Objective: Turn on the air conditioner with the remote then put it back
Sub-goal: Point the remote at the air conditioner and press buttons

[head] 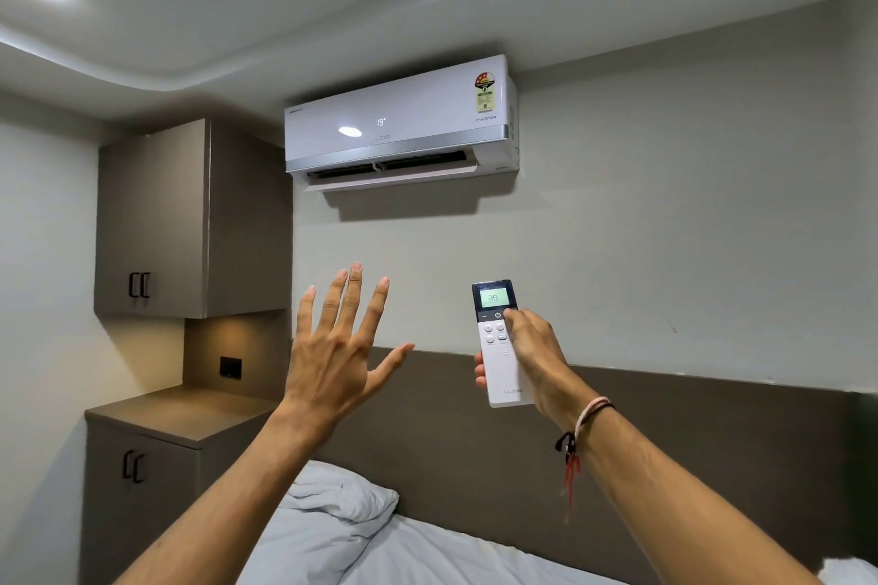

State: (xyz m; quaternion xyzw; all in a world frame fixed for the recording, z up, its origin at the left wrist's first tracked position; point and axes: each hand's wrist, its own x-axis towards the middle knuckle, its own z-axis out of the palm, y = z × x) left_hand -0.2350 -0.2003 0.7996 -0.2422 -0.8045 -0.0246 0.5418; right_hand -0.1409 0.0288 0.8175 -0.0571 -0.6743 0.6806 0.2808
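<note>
A white air conditioner (pixel 401 124) hangs high on the wall, its front showing "19" and its bottom flap open. Below it, my right hand (pixel 534 354) holds a white remote (pixel 499 347) upright and aimed at the unit, with the thumb resting by the power button under the lit green screen. My left hand (pixel 337 352) is raised to the left of the remote, palm toward the wall, fingers spread and holding nothing.
A brown wall cupboard (pixel 152 223) hangs at the left above a low cabinet with a bare top (pixel 180 413). A dark headboard (pixel 665 442) runs along the wall. A bed with white bedding and a pillow (pixel 332 518) lies below my arms.
</note>
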